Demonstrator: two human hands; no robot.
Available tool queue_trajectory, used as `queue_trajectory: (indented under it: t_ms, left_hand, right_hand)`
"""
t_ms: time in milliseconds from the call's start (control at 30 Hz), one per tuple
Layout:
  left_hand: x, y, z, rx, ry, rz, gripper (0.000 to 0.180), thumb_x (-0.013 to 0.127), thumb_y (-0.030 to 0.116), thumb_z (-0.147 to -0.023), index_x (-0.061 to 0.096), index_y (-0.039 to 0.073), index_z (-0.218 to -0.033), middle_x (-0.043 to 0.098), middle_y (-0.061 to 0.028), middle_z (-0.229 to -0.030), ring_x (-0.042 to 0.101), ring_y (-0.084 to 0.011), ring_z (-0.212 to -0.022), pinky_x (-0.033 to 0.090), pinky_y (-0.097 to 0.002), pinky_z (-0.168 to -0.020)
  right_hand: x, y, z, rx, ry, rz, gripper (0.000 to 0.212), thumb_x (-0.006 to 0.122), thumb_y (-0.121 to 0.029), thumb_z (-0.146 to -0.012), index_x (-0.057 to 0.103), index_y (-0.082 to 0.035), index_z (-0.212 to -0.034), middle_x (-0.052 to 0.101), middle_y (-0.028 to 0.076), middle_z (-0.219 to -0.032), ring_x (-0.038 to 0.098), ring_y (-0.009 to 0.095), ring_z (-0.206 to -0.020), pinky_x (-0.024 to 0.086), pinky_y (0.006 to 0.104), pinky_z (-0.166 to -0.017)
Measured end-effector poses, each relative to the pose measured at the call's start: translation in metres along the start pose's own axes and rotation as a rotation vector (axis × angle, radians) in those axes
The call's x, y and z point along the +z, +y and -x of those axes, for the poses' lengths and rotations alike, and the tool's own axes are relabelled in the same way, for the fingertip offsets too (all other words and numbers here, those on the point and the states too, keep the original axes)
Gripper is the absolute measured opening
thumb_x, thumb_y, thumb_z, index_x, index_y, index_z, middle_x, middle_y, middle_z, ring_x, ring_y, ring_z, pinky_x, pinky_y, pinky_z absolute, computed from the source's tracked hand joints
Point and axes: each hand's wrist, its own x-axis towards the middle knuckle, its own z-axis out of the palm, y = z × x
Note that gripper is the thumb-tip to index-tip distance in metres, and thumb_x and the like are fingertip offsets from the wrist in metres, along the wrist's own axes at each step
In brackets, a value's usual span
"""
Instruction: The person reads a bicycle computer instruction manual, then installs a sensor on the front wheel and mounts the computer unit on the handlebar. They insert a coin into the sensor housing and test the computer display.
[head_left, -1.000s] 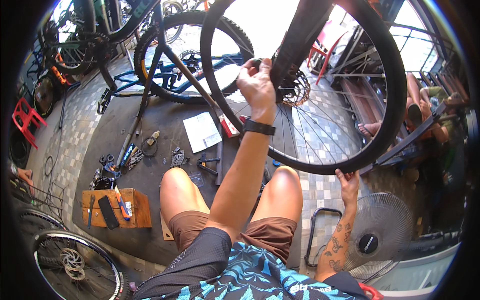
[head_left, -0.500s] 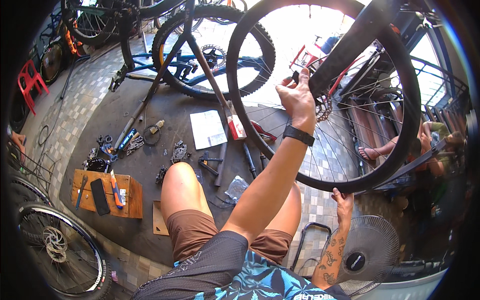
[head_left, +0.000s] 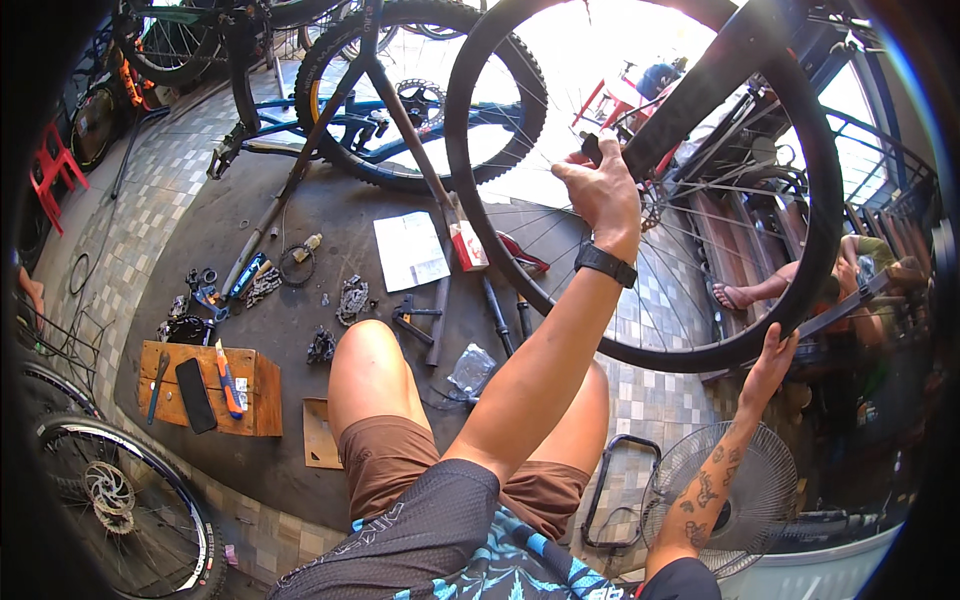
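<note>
A bicycle wheel (head_left: 690, 357) with a black tyre and thin spokes stands in front of me, in a dark fork or frame arm (head_left: 705, 85). My left hand (head_left: 605, 200), with a black watch on its wrist, reaches up by the hub and brake disc (head_left: 655, 205). Its fingers are closed at a small dark part (head_left: 591, 148) whose kind I cannot make out. Down at the tyre's lower right, my right hand (head_left: 768, 370) has its fingers stretched upward, close against the rubber. Whether it touches the tyre I cannot tell.
On the dark mat lie a white sheet (head_left: 411, 252), a red-and-white box (head_left: 468, 247) and several bike parts. A wooden block (head_left: 262, 390) bears a phone and an orange-blue cutter. A fan (head_left: 745, 520) stands at right; a person's foot (head_left: 735, 296) shows behind the wheel.
My right hand has moved right and up along the tyre's lower edge, its fingers now stretched. My left hand stays by the hub. The view has shifted slightly.
</note>
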Motion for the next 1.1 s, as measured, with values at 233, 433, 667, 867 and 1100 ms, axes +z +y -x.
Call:
queue_trajectory:
  t_ms: [233, 433, 667, 867, 1100]
  left_hand:
    - [-0.008, 0.009, 0.003, -0.028, -0.053, -0.071, 0.052, 0.071, 0.04, -0.101, 0.047, -0.003, -0.117, 0.057, -0.016, -0.105, 0.062, -0.0274, -0.095, 0.053, -0.0404, -0.088]
    - [-0.005, 0.006, 0.0, -0.004, 0.006, 0.011, 0.051, 0.071, 0.04, -0.1, 0.052, -0.006, -0.112, 0.065, -0.0226, -0.101, 0.067, -0.0346, -0.091, 0.054, -0.0442, -0.087]
    - [-0.009, 0.001, -0.009, 0.004, -0.053, 0.034, 0.05, 0.079, 0.039, -0.096, 0.056, -0.005, -0.103, 0.067, -0.0199, -0.097, 0.067, -0.0328, -0.088, 0.054, -0.0432, -0.086]
    - [-0.021, -0.001, -0.018, -0.016, -0.241, 0.16, 0.04, 0.082, 0.033, -0.096, 0.058, 0.001, -0.096, 0.061, -0.0075, -0.086, 0.056, -0.0187, -0.076, 0.048, -0.036, -0.069]
    - [-0.047, 0.02, -0.031, 0.068, -0.409, -0.071, 0.037, 0.08, 0.033, -0.1, 0.065, -0.001, -0.102, 0.066, -0.0052, -0.083, 0.061, -0.0127, -0.074, 0.052, -0.0303, -0.068]
  right_hand:
    - [0.004, -0.041, -0.034, -0.15, 0.003, -0.034, 0.061, 0.064, -0.041, -0.11, 0.05, 0.008, -0.145, 0.062, 0.013, -0.135, 0.056, 0.02, -0.122, 0.04, 0.0341, -0.11]
    - [0.005, -0.03, -0.016, -0.158, -0.006, -0.026, 0.048, 0.064, -0.038, -0.111, 0.057, 0.002, -0.135, 0.066, 0.008, -0.12, 0.059, 0.017, -0.11, 0.044, 0.0322, -0.102]
    - [-0.007, 0.02, 0.034, 0.175, -0.246, -0.182, 0.048, 0.072, -0.027, -0.107, 0.054, 0.001, -0.142, 0.064, 0.005, -0.129, 0.057, 0.013, -0.119, 0.041, 0.0293, -0.107]
    - [0.008, 0.058, 0.048, 0.101, -0.222, -0.301, 0.035, 0.073, -0.022, -0.106, 0.059, -0.004, -0.133, 0.068, 0.0, -0.114, 0.062, 0.009, -0.104, 0.048, 0.0256, -0.098]
    - [0.019, 0.064, 0.064, 0.129, -0.172, -0.335, 0.027, 0.07, -0.02, -0.108, 0.06, -0.004, -0.126, 0.068, -0.002, -0.108, 0.059, 0.008, -0.102, 0.046, 0.0262, -0.098]
